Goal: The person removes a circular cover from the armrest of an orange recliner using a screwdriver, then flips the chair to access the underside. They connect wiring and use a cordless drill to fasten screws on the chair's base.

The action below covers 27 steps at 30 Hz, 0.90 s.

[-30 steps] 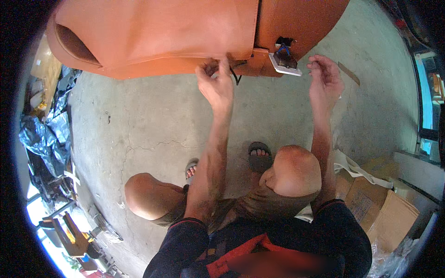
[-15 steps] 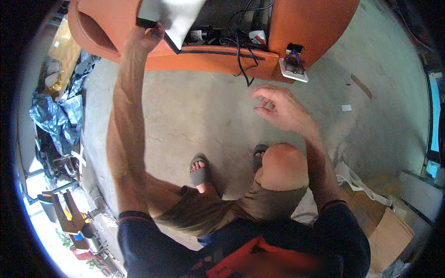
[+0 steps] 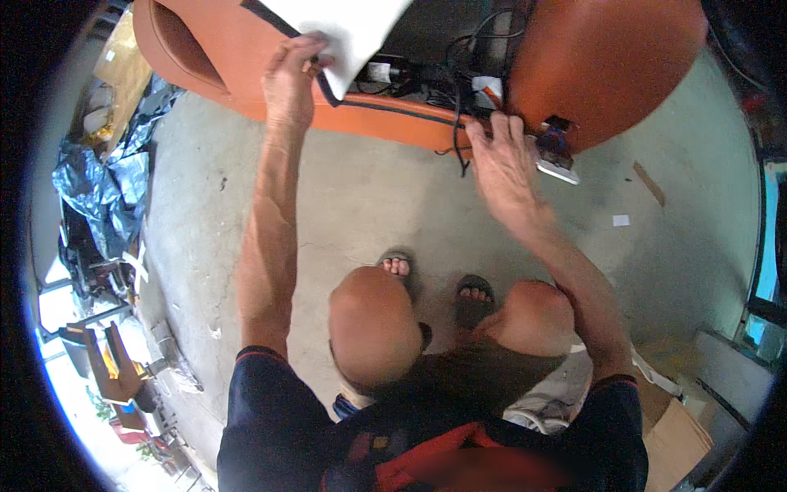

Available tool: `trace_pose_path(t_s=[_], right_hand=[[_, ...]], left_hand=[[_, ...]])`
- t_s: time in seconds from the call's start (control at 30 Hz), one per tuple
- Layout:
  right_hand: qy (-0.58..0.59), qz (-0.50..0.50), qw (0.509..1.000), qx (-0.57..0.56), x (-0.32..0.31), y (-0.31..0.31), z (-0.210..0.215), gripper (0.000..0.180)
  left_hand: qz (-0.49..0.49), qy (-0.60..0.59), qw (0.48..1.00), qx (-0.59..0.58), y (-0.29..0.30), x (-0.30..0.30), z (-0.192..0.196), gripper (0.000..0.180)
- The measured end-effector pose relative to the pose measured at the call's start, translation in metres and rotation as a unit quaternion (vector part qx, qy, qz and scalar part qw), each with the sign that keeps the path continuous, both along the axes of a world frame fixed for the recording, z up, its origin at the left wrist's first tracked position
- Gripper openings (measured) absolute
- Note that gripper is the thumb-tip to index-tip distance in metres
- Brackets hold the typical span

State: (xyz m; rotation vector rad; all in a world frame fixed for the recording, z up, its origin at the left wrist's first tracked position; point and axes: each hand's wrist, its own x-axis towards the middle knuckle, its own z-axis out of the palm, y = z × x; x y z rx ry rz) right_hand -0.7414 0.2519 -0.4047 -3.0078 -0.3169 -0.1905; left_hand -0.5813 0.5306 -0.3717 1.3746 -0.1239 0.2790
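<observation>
An orange upholstered piece of furniture (image 3: pixel 385 123), like a sofa base, stands in front of me with an opening in its side. My left hand (image 3: pixel 293 75) pinches the edge of a white fabric flap (image 3: pixel 352 33), which has a black strip along its border and is pulled back from the opening. My right hand (image 3: pixel 507 168) has its fingers bent over the orange lower rim at the opening's right end. Beside it, a black cable (image 3: pixel 457 119) hangs over the rim. A white-framed socket or switch panel (image 3: pixel 559 171) dangles from a cutout with wires showing.
Inside the opening lie more dark cables and a white label or packet (image 3: pixel 488 88). Crumpled dark plastic sheeting (image 3: pixel 102 184) lies along the left. A cardboard box (image 3: pixel 676 439) stands at the lower right. A brown strip (image 3: pixel 649 182) and a white scrap (image 3: pixel 620 220) lie on the concrete floor.
My right hand has moved up from mid-air onto the orange rim. The left hand still holds the flap. My view and my knees have shifted, and the furniture appears further right and lower.
</observation>
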Motion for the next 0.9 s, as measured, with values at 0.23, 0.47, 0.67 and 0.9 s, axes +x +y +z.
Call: trace_pose_path(t_s=[0.23, 0.47, 0.67, 0.9], right_hand=[[-0.042, 0.037, 0.997, -0.052, -0.001, 0.002, 0.012, 0.04], [-0.024, 0.081, 0.989, -0.119, -0.001, -0.004, 0.014, 0.031], [0.03, 0.082, 0.991, -0.099, 0.0, -0.007, 0.015, 0.022], [0.002, 0.064, 0.997, -0.031, -0.005, -0.01, 0.004, 0.02]], left_hand=[[0.003, -0.08, 0.972, 0.222, -0.032, -0.03, -0.007, 0.021], [-0.159, -0.101, 0.932, 0.31, -0.04, -0.027, 0.002, 0.03], [-0.192, 0.11, 0.975, -0.033, -0.027, -0.009, 0.016, 0.049], [-0.151, 0.128, 0.979, -0.038, -0.017, 0.01, 0.025, 0.067]])
